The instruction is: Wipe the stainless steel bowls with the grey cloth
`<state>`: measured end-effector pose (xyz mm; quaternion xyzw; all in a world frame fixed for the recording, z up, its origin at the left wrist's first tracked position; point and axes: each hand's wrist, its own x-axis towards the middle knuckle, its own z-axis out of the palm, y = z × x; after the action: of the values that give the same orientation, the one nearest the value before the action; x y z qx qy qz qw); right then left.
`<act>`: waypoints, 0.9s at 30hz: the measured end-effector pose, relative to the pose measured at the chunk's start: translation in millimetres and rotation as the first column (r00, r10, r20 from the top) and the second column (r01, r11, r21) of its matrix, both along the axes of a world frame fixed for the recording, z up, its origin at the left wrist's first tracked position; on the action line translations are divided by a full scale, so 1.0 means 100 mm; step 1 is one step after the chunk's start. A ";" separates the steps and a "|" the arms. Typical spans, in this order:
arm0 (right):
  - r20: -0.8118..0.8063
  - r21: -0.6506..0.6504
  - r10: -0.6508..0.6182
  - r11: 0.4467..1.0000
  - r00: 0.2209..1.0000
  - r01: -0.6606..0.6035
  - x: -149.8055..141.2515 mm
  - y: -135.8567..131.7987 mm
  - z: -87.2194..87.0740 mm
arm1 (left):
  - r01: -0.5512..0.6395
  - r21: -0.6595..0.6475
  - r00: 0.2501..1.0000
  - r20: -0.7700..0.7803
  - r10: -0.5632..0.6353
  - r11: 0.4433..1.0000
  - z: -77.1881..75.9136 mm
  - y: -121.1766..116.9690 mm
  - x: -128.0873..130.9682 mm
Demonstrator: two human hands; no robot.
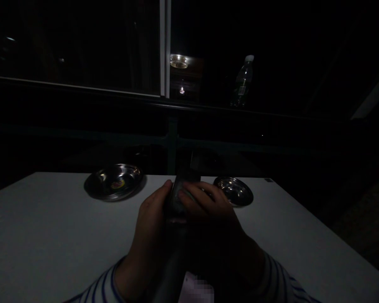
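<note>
Above the middle of the white table, my left hand [150,223] grips the left side of a dark object [177,202], its thumb along the edge. On the other side, the bent fingers of my right hand [208,206] press on the object's face. The dim light hides what kind of thing it is. To the left of my hands sits a shallow steel dish [104,191] with a coloured sticker inside, apparently stacked on others. Another steel dish [240,191] lies just past my right hand, partly covered by it.
The white table [50,240] ends at a far edge beyond the dishes. A clear plastic bottle [242,82] with a white cap stands near the window frame [164,46]. Low in view is a pale pinkish flat thing [189,290], partly blurred out.
</note>
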<state>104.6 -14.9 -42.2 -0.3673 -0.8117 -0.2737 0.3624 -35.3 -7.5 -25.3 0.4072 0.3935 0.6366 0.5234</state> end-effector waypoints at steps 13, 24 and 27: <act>-0.067 0.037 -0.022 0.999 0.998 0.024 -0.02 0.00 -0.01 | 0.176 -0.129 0.955 0.264 -0.137 0.976 0.09 -0.03 0.07; -0.093 0.035 -0.094 0.995 0.991 0.098 -0.04 -0.01 -0.04 | 0.266 -0.081 0.927 0.294 -0.232 0.961 0.06 -0.04 0.11; -0.077 0.008 -0.106 0.994 0.991 0.107 -0.02 -0.01 0.00 | 0.310 -0.114 0.911 0.318 -0.261 0.944 0.07 -0.05 0.12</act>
<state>102.5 -16.2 -42.5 -0.4180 -0.7749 -0.2833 0.3803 -23.7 -12.3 -18.4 0.3156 0.2963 0.5731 0.6959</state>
